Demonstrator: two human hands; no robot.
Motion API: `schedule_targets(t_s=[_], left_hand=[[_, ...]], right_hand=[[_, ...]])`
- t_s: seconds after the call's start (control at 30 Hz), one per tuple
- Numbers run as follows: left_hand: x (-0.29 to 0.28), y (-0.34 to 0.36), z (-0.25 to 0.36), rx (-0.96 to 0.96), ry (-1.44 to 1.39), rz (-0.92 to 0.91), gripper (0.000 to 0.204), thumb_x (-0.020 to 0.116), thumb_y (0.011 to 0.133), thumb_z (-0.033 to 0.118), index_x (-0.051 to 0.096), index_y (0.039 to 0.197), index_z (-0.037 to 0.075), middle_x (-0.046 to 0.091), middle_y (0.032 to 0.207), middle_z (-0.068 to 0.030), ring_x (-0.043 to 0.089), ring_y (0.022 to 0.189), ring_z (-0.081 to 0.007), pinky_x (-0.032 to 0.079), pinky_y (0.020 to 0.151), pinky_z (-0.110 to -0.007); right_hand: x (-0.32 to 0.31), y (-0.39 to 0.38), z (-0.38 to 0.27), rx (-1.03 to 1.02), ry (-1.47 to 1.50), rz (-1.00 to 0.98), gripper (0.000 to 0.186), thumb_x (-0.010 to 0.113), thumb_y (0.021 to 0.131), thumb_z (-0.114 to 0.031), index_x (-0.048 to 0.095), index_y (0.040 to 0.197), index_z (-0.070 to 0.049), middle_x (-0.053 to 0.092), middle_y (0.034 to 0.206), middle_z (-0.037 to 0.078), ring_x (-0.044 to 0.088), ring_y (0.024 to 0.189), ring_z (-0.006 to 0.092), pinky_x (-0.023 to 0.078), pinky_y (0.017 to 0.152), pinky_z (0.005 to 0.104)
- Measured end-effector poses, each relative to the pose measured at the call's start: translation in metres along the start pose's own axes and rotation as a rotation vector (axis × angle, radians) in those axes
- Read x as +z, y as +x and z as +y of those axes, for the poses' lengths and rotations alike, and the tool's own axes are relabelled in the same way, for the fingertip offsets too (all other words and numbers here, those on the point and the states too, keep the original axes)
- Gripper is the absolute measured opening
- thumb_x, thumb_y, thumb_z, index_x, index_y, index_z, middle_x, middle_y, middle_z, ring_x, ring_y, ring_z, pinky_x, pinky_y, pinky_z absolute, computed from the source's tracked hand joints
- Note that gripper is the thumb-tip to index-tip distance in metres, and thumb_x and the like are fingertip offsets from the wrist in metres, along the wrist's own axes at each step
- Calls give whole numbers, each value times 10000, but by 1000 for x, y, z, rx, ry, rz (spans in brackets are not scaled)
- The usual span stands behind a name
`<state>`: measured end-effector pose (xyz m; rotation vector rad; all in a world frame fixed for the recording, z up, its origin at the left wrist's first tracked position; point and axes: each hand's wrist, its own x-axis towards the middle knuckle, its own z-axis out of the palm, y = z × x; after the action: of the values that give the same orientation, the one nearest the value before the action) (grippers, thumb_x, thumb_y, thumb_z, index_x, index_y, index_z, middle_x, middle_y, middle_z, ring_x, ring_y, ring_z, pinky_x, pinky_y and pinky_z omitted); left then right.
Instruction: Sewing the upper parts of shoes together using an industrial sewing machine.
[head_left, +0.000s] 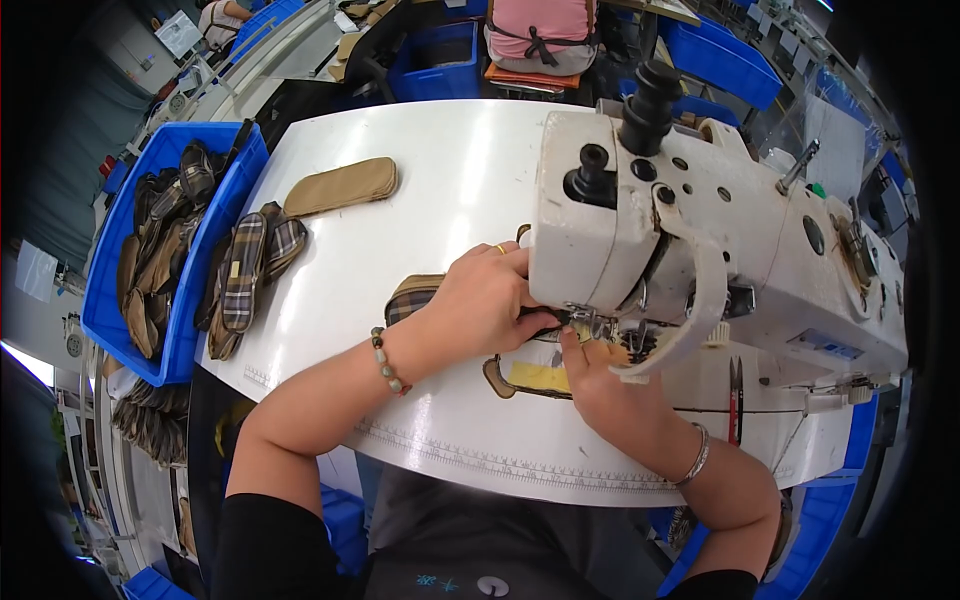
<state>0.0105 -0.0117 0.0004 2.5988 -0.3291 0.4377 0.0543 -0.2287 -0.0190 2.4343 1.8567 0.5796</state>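
A white sewing machine (590, 215) stands at the right of the table, its presser foot (590, 325) low over the work. Under it lies a plaid fabric piece (410, 297) with a brown edge, partly hidden by my hands. My left hand (485, 300) is closed on the piece just left of the foot, thumb and fingers drawn together. My right hand (612, 390) pinches its near edge in front of the foot; the fingertips are partly hidden by the machine. Nearest me, a strip with a yellow patch (540, 377) and a brown curved end shows beside my right hand.
A stack of tan oval pieces (345, 186) lies at the table's far left. Sewn plaid pieces (245, 270) lie beside a blue bin (105, 270) filled with similar ones. Red-handled scissors (736, 400) rest right of my right hand. A pink-covered chair back (540, 35) stands beyond the table.
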Motion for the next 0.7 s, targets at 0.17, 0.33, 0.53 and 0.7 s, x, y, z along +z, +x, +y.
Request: schedule_targets(t_s=[0.17,0.33,0.53,0.7], left_hand=[[0,3,0,11,25,-7,193,801,720,239,772,891,155,660,982,-35,611,870,-257,469,766,-374],[1,3,-1,34,56,42,205,802,719,256,768,883,138,659,947,-52,621,853,-270,482,740,-386],[0,6,0,47,81,63,216,800,722,273,762,873,122,659,920,-86,635,828,-286,502,722,-399],[-4,8,3,38,80,55,206,793,726,273,759,857,117,657,906,-102,640,810,-289,511,708,-397]], right_hand=[[-1,0,0,9,3,-11,369,602,802,-105,688,1151,-23,578,694,29,615,645,190,528,679,473],[1,4,4,14,80,46,447,639,710,-82,664,1136,49,619,735,47,626,629,192,468,501,334],[6,4,6,35,100,98,397,639,716,-64,670,1099,36,623,690,39,638,600,198,481,496,338],[10,3,-2,252,370,226,339,648,716,-74,674,1046,4,628,714,48,641,611,206,490,497,333]])
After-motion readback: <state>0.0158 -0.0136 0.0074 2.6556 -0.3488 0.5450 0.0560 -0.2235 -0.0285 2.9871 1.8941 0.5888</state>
